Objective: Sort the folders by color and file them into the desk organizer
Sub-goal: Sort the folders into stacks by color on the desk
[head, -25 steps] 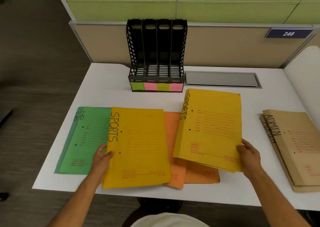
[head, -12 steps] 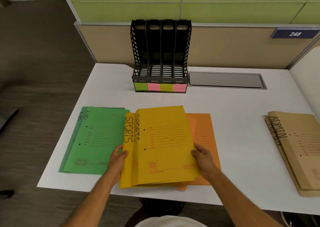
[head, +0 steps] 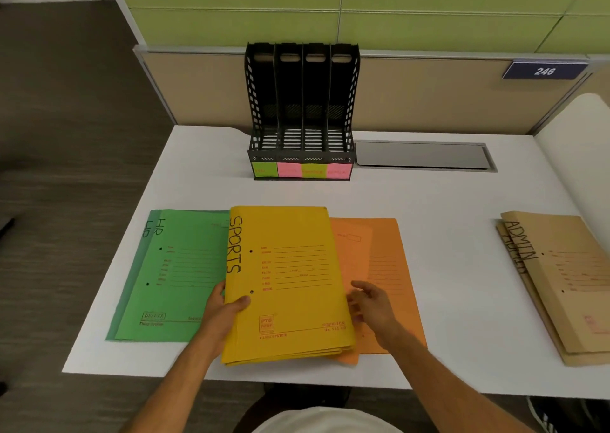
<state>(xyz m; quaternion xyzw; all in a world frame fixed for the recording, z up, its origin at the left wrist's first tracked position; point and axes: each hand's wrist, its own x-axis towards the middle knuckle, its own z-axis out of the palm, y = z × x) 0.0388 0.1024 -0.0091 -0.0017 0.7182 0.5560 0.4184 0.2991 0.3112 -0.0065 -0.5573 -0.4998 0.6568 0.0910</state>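
In the head view I see the yellow SPORTS folders [head: 284, 284] stacked in one pile at the near middle of the desk [head: 445, 201], between the green HR folders [head: 175, 274] and partly over the orange folders [head: 379, 267]. My left hand [head: 222, 317] pinches the pile at its spine edge, thumb on top. My right hand [head: 371, 303] is beside the other edge with fingers loosely curled; I cannot tell if it touches. I judge the colour sorting is almost done and filing not yet begun. Next I should lift the yellow pile and stand it in one slot of the black organizer [head: 300, 109], which is empty. The long axis of the pile runs away from me, its top edge toward the organizer
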